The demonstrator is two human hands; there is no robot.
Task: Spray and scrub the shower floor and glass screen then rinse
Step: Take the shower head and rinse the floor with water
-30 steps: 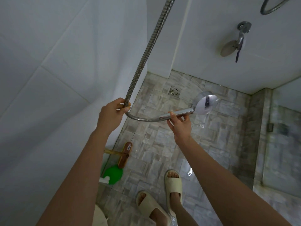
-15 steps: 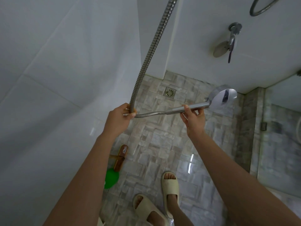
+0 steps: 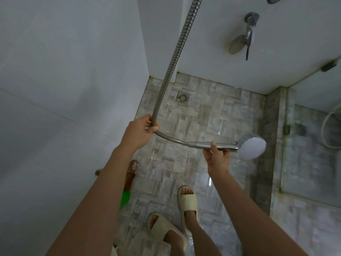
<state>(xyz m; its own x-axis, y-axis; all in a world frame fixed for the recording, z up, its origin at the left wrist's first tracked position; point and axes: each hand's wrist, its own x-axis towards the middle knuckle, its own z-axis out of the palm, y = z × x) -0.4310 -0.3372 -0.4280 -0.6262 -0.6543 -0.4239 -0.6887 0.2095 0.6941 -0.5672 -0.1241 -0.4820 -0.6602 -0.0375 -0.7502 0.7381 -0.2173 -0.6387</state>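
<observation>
- Rinsing looked to be the step in hand, judging by the shower head [image 3: 252,147] held out over the shower floor [image 3: 193,117], though no water could be made out leaving it.
- The shower head hung in the air above the right part of the floor, near the glass screen [image 3: 313,163], with its pale round face turned partly up towards the camera and not at any surface.
- The next move probably called for tipping that face down at the tiles or across at the glass, and for enough slack in the hose [image 3: 177,52] to sweep without a kink.
- The right grip [image 3: 217,159] came at the handle from below, palm up, pinching the chrome stem between thumb and fingertips; a light hold, which could slip on wet metal.
- The left grip [image 3: 140,132] was curled round the hose just where it bent from its long drop into the level run towards the handle.
- Both forearms reached forward and down, the left one close along the white wall.
- The drain [image 3: 182,97] sat in the far corner of the floor, well apart from the head.
- A wooden brush [image 3: 132,174] lay by the left wall, and two pale slippers [image 3: 188,198] stood on the tiles beneath.
</observation>
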